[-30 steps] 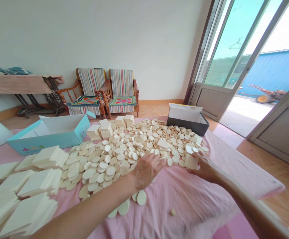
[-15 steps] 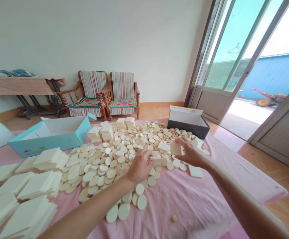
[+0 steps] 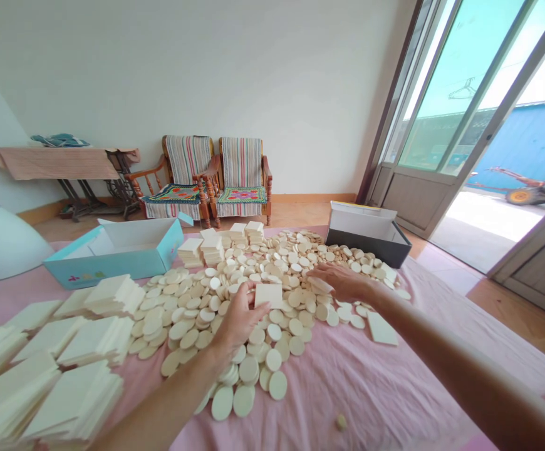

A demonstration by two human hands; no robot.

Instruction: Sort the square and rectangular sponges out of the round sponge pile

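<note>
My left hand [image 3: 240, 316] is closed on a square pale wooden tile [image 3: 269, 295], pinched between thumb and fingers and facing me above the heap. To the right, my right hand [image 3: 341, 282] reaches down over the pile, its fingers curled on another pale tile [image 3: 320, 285], partly hidden by them. Beneath and around both hands spreads a heap of round wooden discs [image 3: 192, 316]. A larger square tile [image 3: 382, 328] lies flat on the pink cloth, below my right forearm.
Stacks of square tiles [image 3: 91, 338] fill the left side; smaller stacks [image 3: 212, 247] stand behind the heap. An open blue box [image 3: 113, 269] sits at back left, an open black box [image 3: 371, 241] at back right. One small wooden piece [image 3: 341, 421] lies on the pink cloth [image 3: 371, 388] in front.
My left hand has moved left and now shows a square tile face-on. My right hand, which held a tile upright, has lowered onto the heap. The view has turned slightly left.
</note>
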